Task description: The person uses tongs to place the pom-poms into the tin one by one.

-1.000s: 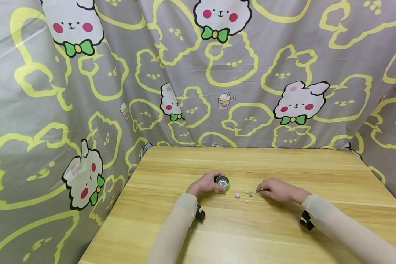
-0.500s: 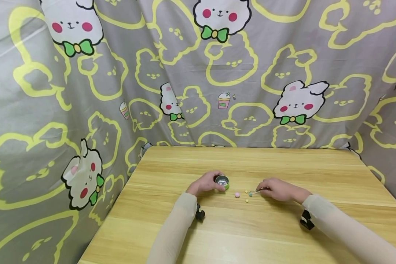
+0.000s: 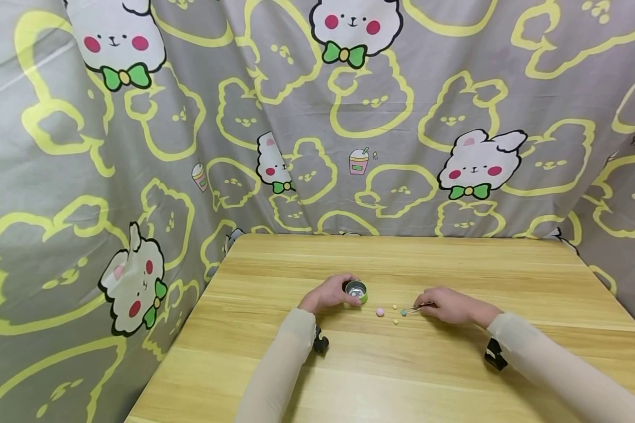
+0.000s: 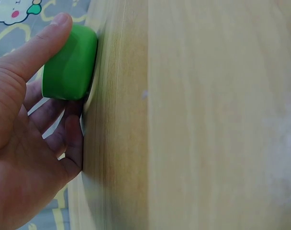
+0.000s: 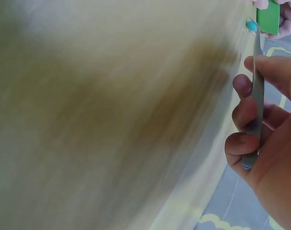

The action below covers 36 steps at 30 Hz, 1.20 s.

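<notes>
A small round green tin [image 3: 357, 291] with a shiny metal inside stands on the wooden table [image 3: 455, 364]. My left hand [image 3: 329, 294] holds it, thumb and fingers curled round its green wall [image 4: 70, 63]. My right hand [image 3: 450, 305] pinches metal tweezers [image 3: 415, 307] [image 5: 256, 91], whose tip carries a small blue bead [image 3: 403, 313] [image 5: 251, 25] just above the table. A pink bead [image 3: 380, 312] and two small yellow beads [image 3: 395, 321] lie loose on the wood between the hands.
A grey cloth [image 3: 296, 117] printed with yellow and white cartoon bunnies hangs behind and around the table. The table's left edge [image 3: 190, 329] drops off beside my left arm. Black wrist straps [image 3: 320, 342] sit on both sleeved forearms.
The right hand has shifted slightly toward me with the tweezers and blue bead. The left hand and tin have stayed put.
</notes>
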Available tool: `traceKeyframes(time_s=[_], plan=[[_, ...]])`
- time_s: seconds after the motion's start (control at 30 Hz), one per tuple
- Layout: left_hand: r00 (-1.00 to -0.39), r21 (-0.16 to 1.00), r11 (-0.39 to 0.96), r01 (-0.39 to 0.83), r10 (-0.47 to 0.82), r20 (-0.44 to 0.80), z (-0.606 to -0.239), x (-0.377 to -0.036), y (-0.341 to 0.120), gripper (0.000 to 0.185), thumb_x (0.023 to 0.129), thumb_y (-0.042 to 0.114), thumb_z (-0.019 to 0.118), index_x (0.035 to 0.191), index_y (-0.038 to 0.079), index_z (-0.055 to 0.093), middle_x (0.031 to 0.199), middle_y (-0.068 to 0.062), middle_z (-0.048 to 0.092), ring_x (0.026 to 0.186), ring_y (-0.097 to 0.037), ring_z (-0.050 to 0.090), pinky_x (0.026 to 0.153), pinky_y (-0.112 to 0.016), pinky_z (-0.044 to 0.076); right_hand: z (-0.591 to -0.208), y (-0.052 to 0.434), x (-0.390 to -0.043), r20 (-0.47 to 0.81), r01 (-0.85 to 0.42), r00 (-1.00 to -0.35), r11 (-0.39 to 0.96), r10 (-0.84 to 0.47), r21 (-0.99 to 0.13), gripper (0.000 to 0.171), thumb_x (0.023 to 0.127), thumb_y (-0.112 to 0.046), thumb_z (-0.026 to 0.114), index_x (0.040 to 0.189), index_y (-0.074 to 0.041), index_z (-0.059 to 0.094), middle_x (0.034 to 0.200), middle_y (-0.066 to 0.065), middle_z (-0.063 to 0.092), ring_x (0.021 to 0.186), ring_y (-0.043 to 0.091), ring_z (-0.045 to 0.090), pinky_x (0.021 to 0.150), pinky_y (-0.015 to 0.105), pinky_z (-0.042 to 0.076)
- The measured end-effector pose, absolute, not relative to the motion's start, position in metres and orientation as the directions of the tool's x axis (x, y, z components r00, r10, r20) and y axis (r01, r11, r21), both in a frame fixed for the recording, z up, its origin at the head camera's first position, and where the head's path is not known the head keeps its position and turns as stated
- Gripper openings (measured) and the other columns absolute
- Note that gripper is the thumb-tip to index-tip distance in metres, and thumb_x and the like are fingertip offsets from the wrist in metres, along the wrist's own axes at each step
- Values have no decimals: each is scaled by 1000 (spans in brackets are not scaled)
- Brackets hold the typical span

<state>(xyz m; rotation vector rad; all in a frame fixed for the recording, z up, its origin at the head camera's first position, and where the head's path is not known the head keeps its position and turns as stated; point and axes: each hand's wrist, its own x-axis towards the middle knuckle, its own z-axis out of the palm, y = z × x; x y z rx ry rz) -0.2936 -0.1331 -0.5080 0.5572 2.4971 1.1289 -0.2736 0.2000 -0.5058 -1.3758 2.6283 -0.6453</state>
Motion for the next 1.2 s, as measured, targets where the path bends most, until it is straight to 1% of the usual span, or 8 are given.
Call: traceKeyframes(time_s=[0.23,0.47,0.7,0.83,0.93,1.03,1.2], plan=[[-865,768,607,203,479,-150,-508,-294,-133,51,79,27,79,123,15,57,107,5,59,97,-10,54,85,-28,44,-503,201,-274,107,-770,-567,479,-817,-421,13,94,-12,58,102,-14,68,93,-7,62,83,6,57,70,32,48],[-866,763,611,210,479,-145,-508,-295,-134,51,78,27,79,122,14,57,106,6,59,96,-9,54,85,-27,43,-506,203,-277,117,-762,-585,496,-802,-416,17,95,-10,56,107,-13,68,98,-7,63,91,10,59,77,35,49],[-866,765,612,202,477,-153,-509,-295,-133,51,78,28,79,122,15,57,106,6,59,97,-10,54,85,-28,44,-503,202,-280,179,-792,-562,463,-808,-398,17,94,-7,57,105,-12,68,97,-5,64,89,12,60,76,37,49],[-865,775,602,191,476,-156,-509,-294,-133,50,78,27,79,122,15,57,106,5,59,96,-10,55,85,-29,44,-500,200,-282,189,-788,-575,478,-796,-388,18,93,-6,57,106,-12,68,98,-5,65,90,13,60,76,37,50],[-867,778,600,184,472,-159,-509,-294,-133,50,79,27,79,122,16,57,106,5,59,96,-10,54,85,-29,44,-496,197,-283,176,-776,-586,485,-791,-403,18,94,-6,56,107,-11,68,98,-3,65,90,13,60,75,36,50],[-867,778,601,184,472,-159,-508,-293,-133,50,79,26,79,122,15,57,106,5,59,96,-10,55,85,-29,44,-491,193,-285,179,-778,-579,475,-795,-411,18,94,-6,56,107,-9,68,97,-1,65,88,14,60,72,35,49],[-866,778,598,191,476,-153,-505,-292,-132,50,79,24,79,122,14,57,107,3,60,97,-12,55,85,-29,44,-486,185,-291,198,-781,-582,474,-789,-406,18,93,-5,57,107,-9,69,95,-2,65,84,9,58,69,32,48]])
